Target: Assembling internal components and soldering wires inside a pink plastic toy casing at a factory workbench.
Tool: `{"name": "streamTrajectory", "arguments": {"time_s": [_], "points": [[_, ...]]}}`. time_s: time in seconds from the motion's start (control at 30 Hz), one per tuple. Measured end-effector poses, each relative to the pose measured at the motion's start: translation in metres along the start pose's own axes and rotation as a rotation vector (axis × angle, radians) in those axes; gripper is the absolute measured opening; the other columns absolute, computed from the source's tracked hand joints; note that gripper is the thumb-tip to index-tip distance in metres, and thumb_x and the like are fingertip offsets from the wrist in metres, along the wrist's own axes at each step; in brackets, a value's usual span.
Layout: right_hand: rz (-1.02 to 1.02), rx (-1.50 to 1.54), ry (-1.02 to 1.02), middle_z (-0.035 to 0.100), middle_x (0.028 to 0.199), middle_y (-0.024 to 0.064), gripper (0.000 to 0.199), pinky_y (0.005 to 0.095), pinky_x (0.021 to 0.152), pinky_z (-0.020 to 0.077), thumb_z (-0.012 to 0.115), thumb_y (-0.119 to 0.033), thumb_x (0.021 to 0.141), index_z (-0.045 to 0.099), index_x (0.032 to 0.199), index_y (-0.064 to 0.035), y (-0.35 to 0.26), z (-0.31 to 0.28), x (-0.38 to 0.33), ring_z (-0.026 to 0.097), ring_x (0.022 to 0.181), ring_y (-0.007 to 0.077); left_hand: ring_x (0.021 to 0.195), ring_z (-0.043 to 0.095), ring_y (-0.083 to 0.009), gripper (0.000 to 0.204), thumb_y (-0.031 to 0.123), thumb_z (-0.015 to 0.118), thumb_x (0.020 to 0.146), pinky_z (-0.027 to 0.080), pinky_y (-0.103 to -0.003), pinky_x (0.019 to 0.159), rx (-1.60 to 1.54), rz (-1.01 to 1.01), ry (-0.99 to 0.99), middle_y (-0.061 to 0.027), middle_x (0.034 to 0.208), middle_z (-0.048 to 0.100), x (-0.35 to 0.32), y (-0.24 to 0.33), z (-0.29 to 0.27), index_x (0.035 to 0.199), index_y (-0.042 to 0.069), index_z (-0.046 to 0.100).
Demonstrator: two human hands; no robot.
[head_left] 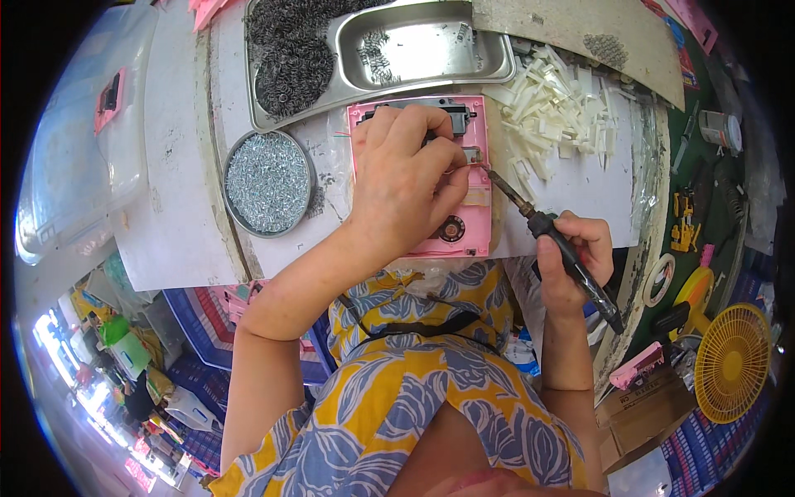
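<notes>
The pink plastic housing lies flat at the desk centre, just below the steel tray. The left hand presses down on it, fingertips pinching a thin wire at its 3 o'clock edge. The right hand is closed around the soldering iron, tip pointing to 10 o'clock. The housing looks light, rigid and heat-sensitive; it is best held by its rim, and the iron by its insulated handle only.

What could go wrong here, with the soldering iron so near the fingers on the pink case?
1. The soldering iron in the right hand points its tip right beside the left hand fingertips; a slip might burn them.
2. The tip works over the pink plastic case; it might melt the plastic if it strays.
3. White plastic pieces lie loose close by and might get scorched.
</notes>
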State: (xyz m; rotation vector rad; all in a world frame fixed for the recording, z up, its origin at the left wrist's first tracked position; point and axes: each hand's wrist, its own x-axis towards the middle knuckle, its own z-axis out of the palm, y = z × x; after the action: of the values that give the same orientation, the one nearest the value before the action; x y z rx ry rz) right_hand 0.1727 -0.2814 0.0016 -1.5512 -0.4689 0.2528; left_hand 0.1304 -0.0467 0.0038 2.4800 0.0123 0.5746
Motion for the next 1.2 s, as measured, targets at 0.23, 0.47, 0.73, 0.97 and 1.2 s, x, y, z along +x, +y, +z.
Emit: {"name": "streamTrajectory", "arguments": {"time_s": [0.23, 0.47, 0.73, 0.97, 1.2], "points": [[-0.154, -0.112, -0.048, 0.055, 0.073, 0.0039, 0.027, 0.0224, 0.056, 0.0355, 0.075, -0.002, 0.086, 0.055, 0.105, 0.0001, 0.007, -0.002, 0.001, 0.046, 0.061, 0.0088, 0.091, 0.052, -0.0256, 0.018, 0.01, 0.081, 0.069, 0.036, -0.039, 0.082, -0.002, 0.014, 0.003, -0.003, 0.101, 0.058, 0.0, -0.001, 0.0, 0.082, 0.012, 0.069], [-0.318, -0.186, -0.043, 0.054, 0.067, 0.0044, 0.03, 0.0265, 0.053, 0.0359, 0.077, 0.0, 0.081, 0.058, 0.105, -0.0005, 0.009, -0.01, 0.006, 0.048, 0.057, 0.0137, 0.093, 0.053, -0.0259, 0.019, 0.01, 0.081, 0.068, 0.036, -0.04, 0.082, 0.005, 0.015, 0.006, -0.0029, 0.103, 0.059, 0.0, -0.001, 0.0, 0.083, 0.012, 0.071], [-0.277, -0.169, -0.034, 0.053, 0.068, 0.0034, 0.028, 0.0257, 0.055, 0.0363, 0.076, -0.002, 0.084, 0.058, 0.105, -0.0007, 0.003, -0.02, 0.007, 0.048, 0.06, 0.013, 0.093, 0.053, -0.0252, 0.017, 0.011, 0.082, 0.068, 0.036, -0.04, 0.083, 0.021, -0.001, 0.013, -0.0027, 0.102, 0.059, 0.0, 0.001, 0.001, 0.082, 0.012, 0.072], [-0.274, -0.152, -0.015, 0.053, 0.068, 0.0036, 0.028, 0.0255, 0.055, 0.0357, 0.077, -0.002, 0.083, 0.059, 0.105, -0.001, 0.002, -0.019, 0.009, 0.047, 0.059, 0.0126, 0.092, 0.053, -0.0252, 0.016, 0.012, 0.082, 0.07, 0.036, -0.04, 0.083, 0.031, -0.016, 0.001, -0.0027, 0.101, 0.059, 0.0, 0.002, -0.001, 0.082, 0.012, 0.072], [-0.28, -0.151, -0.005, 0.053, 0.067, 0.0033, 0.028, 0.0259, 0.054, 0.035, 0.078, -0.004, 0.083, 0.06, 0.105, -0.0012, 0.005, -0.019, 0.01, 0.046, 0.058, 0.0125, 0.09, 0.053, -0.0258, 0.016, 0.014, 0.082, 0.072, 0.036, -0.041, 0.082, 0.051, 0.0, 0.006, -0.0043, 0.099, 0.058, 0.0, 0.003, -0.001, 0.084, 0.011, 0.071]]}}
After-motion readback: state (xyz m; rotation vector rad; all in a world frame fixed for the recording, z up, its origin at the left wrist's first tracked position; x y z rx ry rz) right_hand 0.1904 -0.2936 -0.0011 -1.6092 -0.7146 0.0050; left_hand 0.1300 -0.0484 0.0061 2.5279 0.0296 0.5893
